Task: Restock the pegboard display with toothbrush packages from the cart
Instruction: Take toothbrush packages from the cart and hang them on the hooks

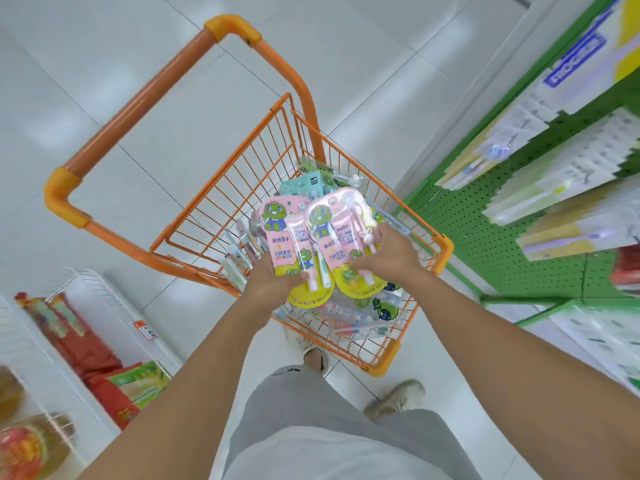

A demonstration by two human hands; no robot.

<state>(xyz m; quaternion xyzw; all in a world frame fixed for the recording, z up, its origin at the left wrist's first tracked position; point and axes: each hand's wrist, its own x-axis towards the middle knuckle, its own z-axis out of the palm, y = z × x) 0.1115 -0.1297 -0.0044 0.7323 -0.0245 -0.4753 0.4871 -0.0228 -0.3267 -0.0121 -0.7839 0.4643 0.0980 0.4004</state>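
Observation:
Both my hands are over the orange wire cart (242, 174). My left hand (273, 277) grips a pink children's toothbrush package (278, 233) with a green cartoon figure, from below. My right hand (391, 252) grips a second, matching pink package (337, 233) beside it, overlapping the first. More packages (349, 317), teal, clear and pink, lie in the cart under and behind them. The green pegboard display (485, 237) stands to the right, with blurred toothbrush packages (540, 188) hanging on it.
The cart's orange handle (145, 98) reaches toward the upper left over a pale tiled floor. A white wire rack (104, 299) with red goods stands at the lower left. My legs and shoes (398, 400) are just below the cart.

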